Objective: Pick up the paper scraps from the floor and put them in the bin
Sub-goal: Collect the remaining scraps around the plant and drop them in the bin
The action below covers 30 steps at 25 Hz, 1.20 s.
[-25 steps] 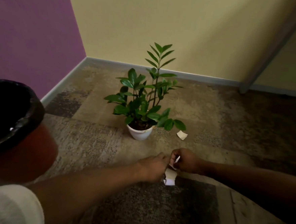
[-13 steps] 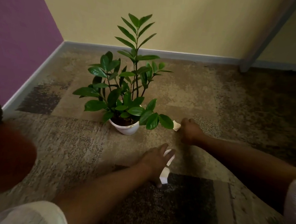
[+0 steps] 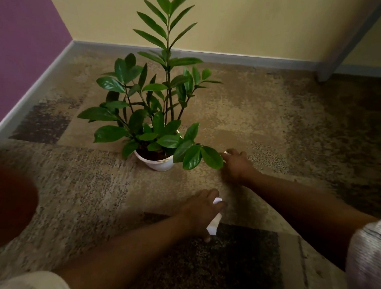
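White crumpled paper scraps (image 3: 213, 222) pinched in left hand (image 3: 199, 210), low over patterned brown carpet (image 3: 87, 182). Beyond, white-potted green plant (image 3: 157, 128). Farther right, right hand (image 3: 236, 164) curled over small white scrap (image 3: 225, 152) beside leaf edge; bare carpet rightward.

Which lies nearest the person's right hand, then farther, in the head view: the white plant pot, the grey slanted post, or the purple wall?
From the right hand:
1. White plant pot, just to its left on the carpet.
2. Grey slanted post, far back on the right.
3. Purple wall, far left.
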Available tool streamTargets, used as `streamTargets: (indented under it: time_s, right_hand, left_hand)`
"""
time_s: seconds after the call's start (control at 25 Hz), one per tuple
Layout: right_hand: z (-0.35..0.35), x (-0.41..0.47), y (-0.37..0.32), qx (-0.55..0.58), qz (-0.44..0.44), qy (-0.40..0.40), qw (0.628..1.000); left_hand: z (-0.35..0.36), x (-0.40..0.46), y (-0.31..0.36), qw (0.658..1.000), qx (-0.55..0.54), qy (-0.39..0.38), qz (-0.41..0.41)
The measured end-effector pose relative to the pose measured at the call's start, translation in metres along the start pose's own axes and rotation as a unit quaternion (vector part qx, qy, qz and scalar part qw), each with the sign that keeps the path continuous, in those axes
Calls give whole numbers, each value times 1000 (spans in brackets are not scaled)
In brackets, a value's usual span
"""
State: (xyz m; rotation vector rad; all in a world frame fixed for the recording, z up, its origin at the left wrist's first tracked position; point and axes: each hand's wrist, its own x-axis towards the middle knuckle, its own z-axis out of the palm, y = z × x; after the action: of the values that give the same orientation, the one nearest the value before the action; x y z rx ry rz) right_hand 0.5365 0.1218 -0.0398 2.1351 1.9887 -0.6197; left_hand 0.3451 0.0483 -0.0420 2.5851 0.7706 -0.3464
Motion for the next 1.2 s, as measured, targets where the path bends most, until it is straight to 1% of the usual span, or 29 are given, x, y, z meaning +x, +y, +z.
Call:
streamTargets:
  time_s: [0.16,0.28,0.44,0.6,0.72,0.84,0.92,1.04,1.2]
  right_hand:
    - [3,-20,-5,32,-41,55,997]
    - [5,-38,-9,56,-62,61,995]
    - [8,-53,-16,66,-46,50,995]
    - [13,-67,-25,63,-35,15,997]
    - [20,-80,-42,93,-6,-4,996]
    - [23,-91,-65,150,6,-35,988]
    - [21,-97,-83,204,-6,-52,978]
    - [14,-104,-118,254,-35,-52,965]
    - [-4,-112,-164,301,-45,-39,952]
  left_hand:
    - [-2,-8,4,999,-24,3,25]
    - [1,-16,8,999,-31,2,24]
    - [4,-27,3,999,-42,-4,-21]
    - [2,-39,-13,990,-76,-6,-121]
    - [-1,-47,-25,974,-132,0,-182]
    - [-3,-62,-33,955,-188,29,-229]
    - [-5,-73,-36,940,-223,52,-253]
    - [-17,-93,-39,911,-288,92,-282]
    - [-51,-129,-51,876,-358,108,-305]
